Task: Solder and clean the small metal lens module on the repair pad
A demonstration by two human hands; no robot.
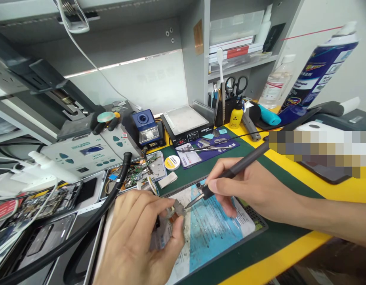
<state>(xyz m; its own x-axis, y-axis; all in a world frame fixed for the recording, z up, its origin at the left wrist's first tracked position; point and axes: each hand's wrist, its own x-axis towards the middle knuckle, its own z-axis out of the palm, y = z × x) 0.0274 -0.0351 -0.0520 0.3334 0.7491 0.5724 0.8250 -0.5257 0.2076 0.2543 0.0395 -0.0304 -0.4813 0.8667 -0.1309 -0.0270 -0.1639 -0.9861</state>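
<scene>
Between thumb and fingers, my left hand [141, 237] pinches a small grey metal electronic part [179, 209] with a copper-coloured strip beneath it. My right hand [239, 186] grips a black soldering iron [236, 168] like a pen. The iron's thin tip points down and left, at the right edge of the small part; whether it touches cannot be made out. Both hands are above a scuffed blue and white sheet [215, 233], which lies on a dark metal plate on the green mat [278, 194].
Behind the hands stand a heating plate [185, 118], a blue soldering station [144, 126] and a yellow bottle [236, 114]. A tray of circuit boards [141, 170] and a thick black hose [111, 202] are on the left. A tall spray can [319, 71] rises at right.
</scene>
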